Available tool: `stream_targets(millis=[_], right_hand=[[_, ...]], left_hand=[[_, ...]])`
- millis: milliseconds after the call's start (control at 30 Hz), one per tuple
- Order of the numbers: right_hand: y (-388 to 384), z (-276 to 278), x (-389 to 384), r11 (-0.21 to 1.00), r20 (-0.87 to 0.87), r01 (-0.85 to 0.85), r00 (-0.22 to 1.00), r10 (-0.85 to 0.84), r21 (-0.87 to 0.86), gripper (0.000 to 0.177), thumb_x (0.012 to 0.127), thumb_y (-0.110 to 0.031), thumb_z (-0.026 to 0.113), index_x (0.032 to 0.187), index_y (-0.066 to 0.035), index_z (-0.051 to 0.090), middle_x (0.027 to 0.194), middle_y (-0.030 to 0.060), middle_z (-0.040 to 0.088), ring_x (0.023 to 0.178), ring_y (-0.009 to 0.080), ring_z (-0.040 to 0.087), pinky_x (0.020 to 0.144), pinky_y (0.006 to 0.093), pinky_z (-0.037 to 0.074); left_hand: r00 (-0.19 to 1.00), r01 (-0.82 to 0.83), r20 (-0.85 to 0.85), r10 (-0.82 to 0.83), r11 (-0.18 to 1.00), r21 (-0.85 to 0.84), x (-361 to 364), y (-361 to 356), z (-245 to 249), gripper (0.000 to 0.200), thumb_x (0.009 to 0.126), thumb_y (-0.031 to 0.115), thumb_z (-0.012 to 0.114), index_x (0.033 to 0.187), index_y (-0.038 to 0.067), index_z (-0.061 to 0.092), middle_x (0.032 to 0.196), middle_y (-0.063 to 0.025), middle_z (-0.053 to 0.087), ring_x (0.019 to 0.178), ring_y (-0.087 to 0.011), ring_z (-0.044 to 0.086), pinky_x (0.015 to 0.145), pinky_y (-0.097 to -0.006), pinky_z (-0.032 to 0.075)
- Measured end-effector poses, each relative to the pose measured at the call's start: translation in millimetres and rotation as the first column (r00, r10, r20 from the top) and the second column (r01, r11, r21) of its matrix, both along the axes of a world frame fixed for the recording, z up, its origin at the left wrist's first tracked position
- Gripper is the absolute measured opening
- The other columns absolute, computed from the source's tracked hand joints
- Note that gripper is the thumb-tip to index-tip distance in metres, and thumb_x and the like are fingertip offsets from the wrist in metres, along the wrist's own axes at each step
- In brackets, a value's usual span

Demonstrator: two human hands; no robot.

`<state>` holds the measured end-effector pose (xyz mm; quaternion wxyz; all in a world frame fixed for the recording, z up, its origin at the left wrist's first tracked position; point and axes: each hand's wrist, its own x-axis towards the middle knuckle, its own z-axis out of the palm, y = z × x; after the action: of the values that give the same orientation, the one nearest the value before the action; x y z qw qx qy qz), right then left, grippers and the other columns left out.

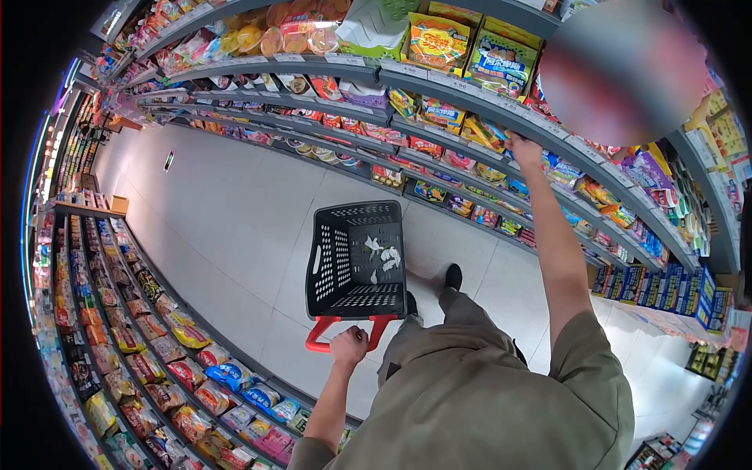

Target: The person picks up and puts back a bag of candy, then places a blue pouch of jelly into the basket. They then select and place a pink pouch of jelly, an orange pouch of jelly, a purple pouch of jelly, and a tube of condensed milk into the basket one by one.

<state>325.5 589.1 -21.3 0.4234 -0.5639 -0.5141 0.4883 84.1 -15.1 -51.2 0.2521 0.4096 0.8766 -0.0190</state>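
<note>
My left hand point(350, 345) is closed round the red handle point(319, 335) of a black shopping basket point(356, 258). Some crumpled white scraps point(382, 254) lie on the basket's bottom. My right arm stretches out to the snack shelves, where my right hand point(523, 149) is at a shelf edge beside a yellow and blue snack packet point(484, 133). The fingers of that hand are bent and partly hidden, and whether they grip the packet cannot be made out.
Long shelves point(446, 78) of bagged sweets curve across the top and right. More snack shelves point(149, 329) run along the lower left. Grey tiled floor point(227, 211) lies between them. Blue and yellow boxes point(658, 291) stand at the right.
</note>
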Motion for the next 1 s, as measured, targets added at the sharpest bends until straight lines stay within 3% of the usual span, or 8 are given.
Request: stream_targets(millis=[133, 300, 400, 500, 567, 667, 800, 1000], right_hand=[[-10, -19, -11, 0.992, 0.116, -0.117, 0.986, 0.121, -0.044, 0.024, 0.097, -0.017, 0.064, 0.108, 0.003, 0.067, 0.090, 0.0118, 0.074, 0.071, 0.0144, 0.072, 0.062, 0.0265, 0.057], [-6, -36, -26, 0.990, 0.035, -0.085, 0.995, 0.089, -0.113, 0.024, 0.098, -0.021, 0.064, 0.108, 0.001, 0.067, 0.089, 0.0090, 0.073, 0.076, 0.0157, 0.072, 0.064, 0.0260, 0.058], [-1, -36, -27, 0.994, 0.310, -0.086, 0.945, 0.102, -0.064, 0.023, 0.097, -0.022, 0.065, 0.105, -0.001, 0.070, 0.083, 0.0081, 0.074, 0.075, 0.0139, 0.073, 0.062, 0.0268, 0.056], [-8, -23, -29, 0.996, 0.453, -0.045, 0.892, 0.003, 0.083, 0.026, 0.087, -0.029, 0.072, 0.094, -0.005, 0.073, 0.082, 0.0115, 0.075, 0.075, 0.0255, 0.074, 0.074, 0.0376, 0.056], [-10, -23, -28, 0.932, 0.659, -0.022, 0.713, -0.238, 0.361, 0.024, 0.084, -0.028, 0.073, 0.090, -0.005, 0.073, 0.082, 0.0148, 0.073, 0.077, 0.0327, 0.072, 0.074, 0.0402, 0.055], [-13, -21, -29, 0.912, 0.544, 0.054, 0.788, -0.289, 0.407, 0.029, 0.082, -0.034, 0.074, 0.082, -0.005, 0.075, 0.081, 0.0174, 0.072, 0.077, 0.0363, 0.070, 0.072, 0.0419, 0.055], [-13, -20, -30, 0.913, 0.517, 0.090, 0.800, -0.305, 0.398, 0.027, 0.080, -0.032, 0.074, 0.082, -0.006, 0.074, 0.079, 0.0175, 0.071, 0.078, 0.0363, 0.070, 0.073, 0.0428, 0.055], [-14, -12, -27, 0.962, 0.778, -0.047, 0.600, -0.189, 0.270, 0.032, 0.078, -0.037, 0.076, 0.082, -0.005, 0.072, 0.080, 0.0162, 0.071, 0.079, 0.0366, 0.069, 0.074, 0.0443, 0.054]], left_hand=[[1.000, -0.009, 0.000, 0.009, 1.000, -0.029, 0, 2, 0, 0.031, 0.089, 0.034, 0.055, 0.083, 0.009, 0.072, 0.075, -0.0186, 0.070, 0.070, -0.0387, 0.069, 0.067, -0.0496, 0.055], [1.000, -0.009, -0.003, 0.008, 0.998, -0.060, 0, 2, 2, 0.031, 0.090, 0.034, 0.054, 0.084, 0.010, 0.072, 0.076, -0.0182, 0.071, 0.072, -0.0384, 0.069, 0.068, -0.0495, 0.056], [1.000, -0.022, 0.009, 0.022, 0.998, -0.060, 1, 4, 4, 0.031, 0.090, 0.034, 0.054, 0.084, 0.009, 0.072, 0.076, -0.0184, 0.071, 0.072, -0.0386, 0.069, 0.069, -0.0496, 0.056], [0.999, -0.032, 0.014, 0.033, 0.999, -0.037, 1, 3, 5, 0.032, 0.090, 0.034, 0.054, 0.084, 0.009, 0.072, 0.076, -0.0187, 0.071, 0.072, -0.0388, 0.069, 0.070, -0.0496, 0.056], [0.999, -0.033, 0.007, 0.033, 0.998, -0.045, 1, 4, 7, 0.032, 0.090, 0.034, 0.054, 0.083, 0.008, 0.072, 0.077, -0.0191, 0.071, 0.072, -0.0391, 0.069, 0.070, -0.0495, 0.056], [0.999, -0.047, 0.013, 0.048, 0.997, -0.062, 1, 5, 8, 0.032, 0.090, 0.034, 0.054, 0.083, 0.008, 0.072, 0.077, -0.0194, 0.071, 0.072, -0.0393, 0.069, 0.070, -0.0495, 0.056], [0.998, -0.051, 0.023, 0.053, 0.996, -0.075, 1, 6, 8, 0.032, 0.090, 0.034, 0.054, 0.084, 0.008, 0.072, 0.078, -0.0196, 0.071, 0.073, -0.0392, 0.070, 0.071, -0.0495, 0.056], [0.999, -0.027, 0.030, 0.028, 0.999, -0.046, -1, 4, 8, 0.032, 0.090, 0.033, 0.053, 0.087, 0.009, 0.073, 0.080, -0.0188, 0.072, 0.075, -0.0380, 0.070, 0.073, -0.0481, 0.056]])
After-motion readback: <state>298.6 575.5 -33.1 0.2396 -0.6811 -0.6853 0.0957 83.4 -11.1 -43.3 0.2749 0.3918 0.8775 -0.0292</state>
